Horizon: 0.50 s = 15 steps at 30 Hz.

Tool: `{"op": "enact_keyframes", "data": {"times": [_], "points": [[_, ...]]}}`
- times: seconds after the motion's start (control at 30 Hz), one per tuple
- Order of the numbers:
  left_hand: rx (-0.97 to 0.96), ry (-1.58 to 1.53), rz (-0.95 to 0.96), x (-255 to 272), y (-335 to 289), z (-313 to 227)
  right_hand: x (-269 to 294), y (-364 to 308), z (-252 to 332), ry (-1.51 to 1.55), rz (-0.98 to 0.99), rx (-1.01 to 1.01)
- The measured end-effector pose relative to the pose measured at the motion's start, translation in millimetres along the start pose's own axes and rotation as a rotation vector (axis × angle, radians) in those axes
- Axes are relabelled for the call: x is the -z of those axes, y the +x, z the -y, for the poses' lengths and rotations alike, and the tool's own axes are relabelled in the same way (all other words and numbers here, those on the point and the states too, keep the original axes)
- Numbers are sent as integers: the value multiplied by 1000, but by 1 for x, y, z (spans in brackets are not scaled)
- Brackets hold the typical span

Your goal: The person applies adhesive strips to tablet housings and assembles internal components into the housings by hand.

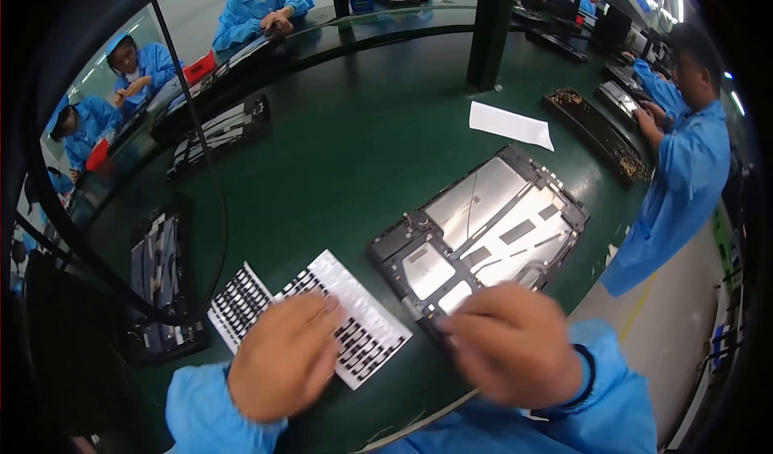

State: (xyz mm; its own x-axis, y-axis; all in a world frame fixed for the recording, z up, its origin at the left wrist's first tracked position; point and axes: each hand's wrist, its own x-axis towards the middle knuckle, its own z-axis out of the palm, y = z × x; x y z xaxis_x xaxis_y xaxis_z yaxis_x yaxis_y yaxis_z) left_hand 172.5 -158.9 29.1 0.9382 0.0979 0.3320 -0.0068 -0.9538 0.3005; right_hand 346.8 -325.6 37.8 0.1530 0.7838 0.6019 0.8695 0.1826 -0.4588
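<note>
My left hand (pixel 286 353), fingers curled together, is on a white sheet of small black pads (pixel 372 348) and pinches it near its middle. Part of that sheet is hidden under the hand. Another such sheet (pixel 241 299) sticks out to its left. My right hand (pixel 511 341) is closed in a pinch at the near edge of an opened flat device casing (pixel 515 229) with silver plates and a black frame. Motion smears the right fingertips, and what they hold is too small to make out. A thin dark wire rises over the casing's plates.
Other casings (pixel 165 273) (pixel 217 136) stand on the green table (pixel 338 148) at left. A white paper strip (pixel 509 124) and a long black tray of small brass-coloured parts (pixel 600 132) lie beyond. A black cable (pixel 216 188) hangs at left. A co-worker (pixel 684 148) stands at right; others sit across.
</note>
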Motion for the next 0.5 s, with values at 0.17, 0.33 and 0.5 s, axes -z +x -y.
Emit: {"op": "enact_keyframes", "data": {"times": [0.17, 0.33, 0.5], "points": [[5, 21, -48, -28, -3, 22, -80, 23, 16, -275, 288, 6], [84, 92, -30, -23, -16, 24, -104, 27, 18, -219, 192, -99], [96, 93, -25, -23, -15, 24, -111, 30, 11, -52, 163, -114]]}}
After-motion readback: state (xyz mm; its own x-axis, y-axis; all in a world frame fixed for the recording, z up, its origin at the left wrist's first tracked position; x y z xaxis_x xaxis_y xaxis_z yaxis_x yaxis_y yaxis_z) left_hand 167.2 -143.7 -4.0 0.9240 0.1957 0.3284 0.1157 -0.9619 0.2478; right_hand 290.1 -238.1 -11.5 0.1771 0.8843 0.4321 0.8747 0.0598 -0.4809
